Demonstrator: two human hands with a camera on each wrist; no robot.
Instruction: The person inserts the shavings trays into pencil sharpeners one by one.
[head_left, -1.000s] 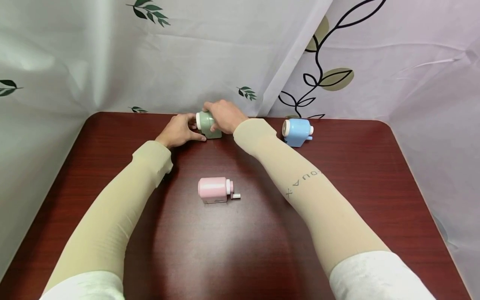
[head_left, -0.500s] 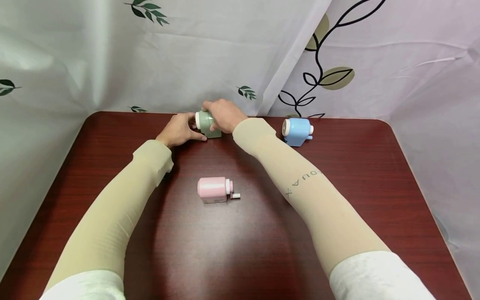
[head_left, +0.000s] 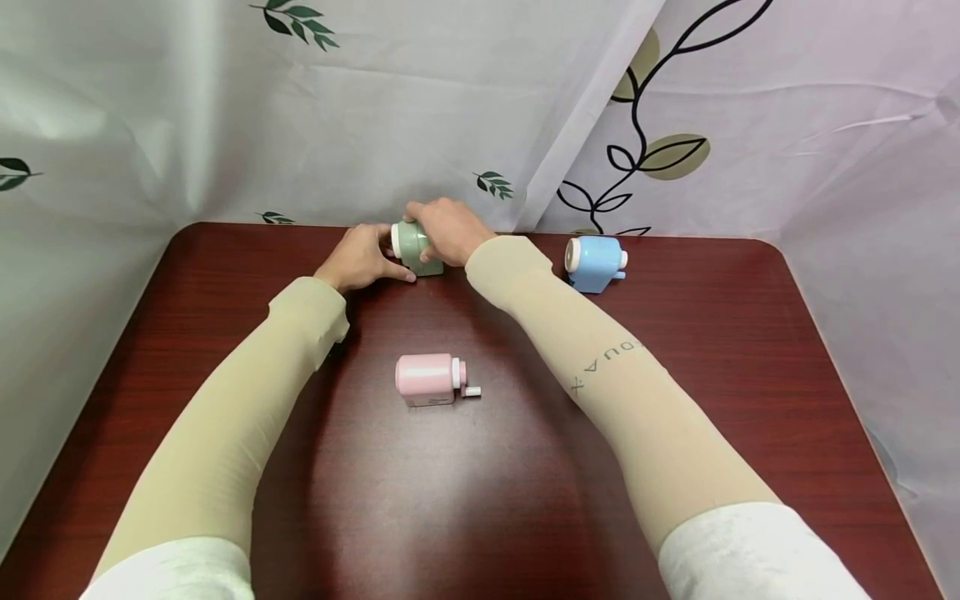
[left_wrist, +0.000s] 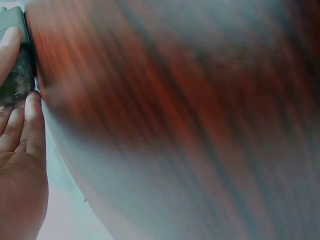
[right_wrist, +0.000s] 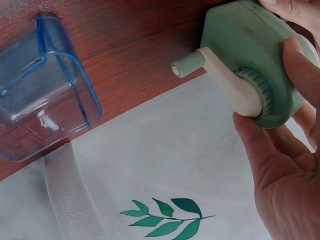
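A green pencil sharpener (head_left: 412, 244) with a white front ring stands near the table's back edge. My left hand (head_left: 358, 260) grips its left end, with the thumb low on the near side. Over its top and right end my right hand (head_left: 452, 232) holds on. In the right wrist view, the right thumb lies on the green body and a fingertip touches the base of the white crank (right_wrist: 235, 90). The left wrist view catches the left thumb and fingers around the dark drawer (left_wrist: 17, 75). Part of the sharpener is hidden by both hands.
A pink pencil sharpener (head_left: 426, 379) lies nearer on the table, its crank to the right. A blue sharpener (head_left: 595, 265) stands at the back right. The right wrist view shows a clear blue box (right_wrist: 55, 95). A patterned curtain (head_left: 420, 117) hangs behind the table (head_left: 450, 517).
My left hand has shifted very slightly to the right against the green pencil sharpener. The right hand and the other sharpeners stay where they were.
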